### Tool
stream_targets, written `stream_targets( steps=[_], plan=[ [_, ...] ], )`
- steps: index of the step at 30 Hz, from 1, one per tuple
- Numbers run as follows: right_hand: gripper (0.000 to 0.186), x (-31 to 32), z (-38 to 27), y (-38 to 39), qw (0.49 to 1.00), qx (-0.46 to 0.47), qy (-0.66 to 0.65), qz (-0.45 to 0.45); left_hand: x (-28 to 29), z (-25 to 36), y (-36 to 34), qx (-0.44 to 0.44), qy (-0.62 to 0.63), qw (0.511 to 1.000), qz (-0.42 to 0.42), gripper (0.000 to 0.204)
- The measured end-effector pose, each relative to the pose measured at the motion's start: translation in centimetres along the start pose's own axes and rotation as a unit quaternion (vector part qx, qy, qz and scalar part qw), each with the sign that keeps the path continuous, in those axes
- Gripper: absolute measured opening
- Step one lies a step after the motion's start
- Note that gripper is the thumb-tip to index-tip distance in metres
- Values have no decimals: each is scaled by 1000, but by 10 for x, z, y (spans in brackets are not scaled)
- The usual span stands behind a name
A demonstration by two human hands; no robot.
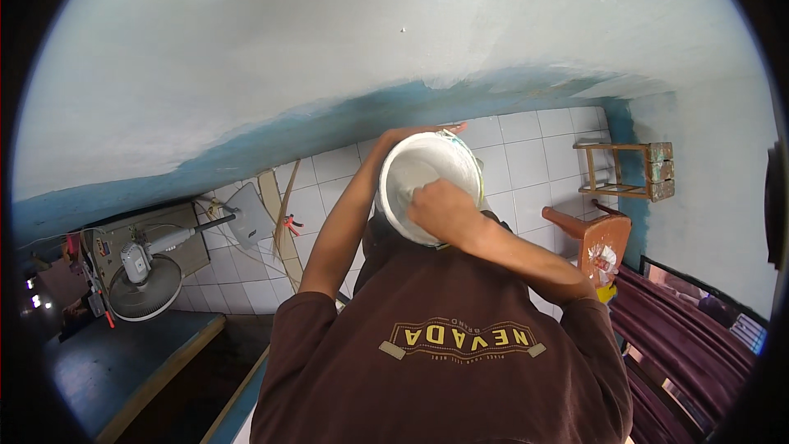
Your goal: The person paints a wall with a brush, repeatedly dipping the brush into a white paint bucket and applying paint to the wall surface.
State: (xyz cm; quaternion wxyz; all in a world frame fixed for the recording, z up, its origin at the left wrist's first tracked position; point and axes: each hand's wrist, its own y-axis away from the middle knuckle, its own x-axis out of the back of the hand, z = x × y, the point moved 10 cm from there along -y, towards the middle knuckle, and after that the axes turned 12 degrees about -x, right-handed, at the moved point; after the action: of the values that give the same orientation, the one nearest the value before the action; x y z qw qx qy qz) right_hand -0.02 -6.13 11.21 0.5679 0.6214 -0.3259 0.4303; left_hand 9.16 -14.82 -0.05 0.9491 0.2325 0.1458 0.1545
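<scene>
A white bucket (392,166) is tilted toward me in front of my chest, its inner wall coated with whitish paint or paste. My left forearm runs up along its left side. My left hand (423,130) wraps round the far side just outside the rim and holds the bucket; most of its fingers are hidden behind it. My right hand (444,212) reaches over the near right rim into the bucket, fingers closed. What those fingers grip, deep in the bucket, I cannot make out.
A wall (394,41), part whitish and part blue, rises ahead above a tiled floor (518,148). Right stand a wooden stool (660,171), a stained brown plastic chair (604,238) and a purple curtain (682,337). Left are a fan (146,286) and a blue-topped table (140,370).
</scene>
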Motion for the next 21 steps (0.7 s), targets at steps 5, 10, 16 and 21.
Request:
stream_targets(
  steps=[5,10,16,21],
  plan=[
    [8,33,37,11,979,46,-168,110,12,25,9,-119,-55,991,38,38],
    [13,11,12,-1,994,6,-53,93,3,9,-12,-115,-60,991,7,38],
    [22,42,64,-4,974,-40,-207,78,8,6,1,-117,-55,992,12,38],
    [34,4,31,-8,996,-14,-71,50,1,8,-5,-110,-50,993,-11,39]
  ],
)
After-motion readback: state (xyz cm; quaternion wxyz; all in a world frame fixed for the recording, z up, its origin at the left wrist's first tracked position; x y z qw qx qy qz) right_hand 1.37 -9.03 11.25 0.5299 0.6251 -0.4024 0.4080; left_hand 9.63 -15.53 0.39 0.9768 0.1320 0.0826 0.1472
